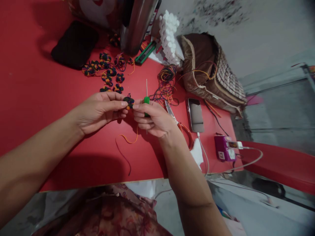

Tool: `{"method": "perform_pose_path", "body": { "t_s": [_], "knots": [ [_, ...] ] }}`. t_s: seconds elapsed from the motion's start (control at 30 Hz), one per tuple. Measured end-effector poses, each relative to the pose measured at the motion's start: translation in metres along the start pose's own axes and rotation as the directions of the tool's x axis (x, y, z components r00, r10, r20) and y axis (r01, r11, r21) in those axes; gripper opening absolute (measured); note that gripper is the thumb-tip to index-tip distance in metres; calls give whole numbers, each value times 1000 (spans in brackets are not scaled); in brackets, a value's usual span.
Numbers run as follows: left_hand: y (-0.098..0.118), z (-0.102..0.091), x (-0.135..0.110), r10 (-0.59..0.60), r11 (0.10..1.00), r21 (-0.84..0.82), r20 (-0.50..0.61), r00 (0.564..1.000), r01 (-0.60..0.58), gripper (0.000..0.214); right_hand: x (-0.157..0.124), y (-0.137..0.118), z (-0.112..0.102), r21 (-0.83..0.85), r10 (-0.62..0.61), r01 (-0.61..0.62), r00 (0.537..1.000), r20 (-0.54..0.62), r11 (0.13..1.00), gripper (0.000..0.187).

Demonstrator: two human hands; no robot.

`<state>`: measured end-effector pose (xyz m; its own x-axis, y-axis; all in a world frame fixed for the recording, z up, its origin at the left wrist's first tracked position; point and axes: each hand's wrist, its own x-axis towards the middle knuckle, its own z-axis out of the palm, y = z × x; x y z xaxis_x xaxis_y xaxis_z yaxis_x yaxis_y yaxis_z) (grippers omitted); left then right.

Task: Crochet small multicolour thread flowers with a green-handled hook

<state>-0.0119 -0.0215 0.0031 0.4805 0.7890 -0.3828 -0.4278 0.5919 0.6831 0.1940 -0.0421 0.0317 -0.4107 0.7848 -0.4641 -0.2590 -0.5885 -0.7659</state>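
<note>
My left hand (100, 110) pinches a small dark multicoloured crochet piece (129, 101) between thumb and fingers above the red table (36, 98). My right hand (154, 118) is closed around a green-handled crochet hook (146, 98), whose thin metal shaft points away from me, and its fingertips touch the same piece. Loose orange and dark yarn (126, 141) trails from the piece down onto the table.
Several finished crochet pieces (108, 70) lie beyond the hands, near a black pad (73, 44) and a metal flask (136, 26). A yarn tangle (166, 83), orange-handled scissors (180, 126), a phone (195, 114), a purple device (223, 148) with cables and a brown bag (211, 72) sit to the right.
</note>
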Motion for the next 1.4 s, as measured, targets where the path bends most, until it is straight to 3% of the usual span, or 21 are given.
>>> {"method": "perform_pose_path", "body": {
  "t_s": [0.3,0.67,0.93,1.17,1.4],
  "knots": [
    [1,5,-4,46,996,81,-22,999,-44,25,-1,0,3,-5,-48,47,998,-47,999,29],
    [4,5,-5,25,996,85,-19,1000,-23,29,8,3,-4,127,90,-97,994,57,987,46],
    [5,8,-9,29,990,137,-38,999,-24,23,3,-2,3,7,-21,22,988,-154,1000,51],
    [0,8,-8,19,992,123,-19,1000,-16,23,4,2,5,14,-124,129,974,-188,992,41],
    [2,9,-8,-3,990,141,-53,999,11,35,8,2,1,37,-106,116,972,-208,993,40]
  ]
}}
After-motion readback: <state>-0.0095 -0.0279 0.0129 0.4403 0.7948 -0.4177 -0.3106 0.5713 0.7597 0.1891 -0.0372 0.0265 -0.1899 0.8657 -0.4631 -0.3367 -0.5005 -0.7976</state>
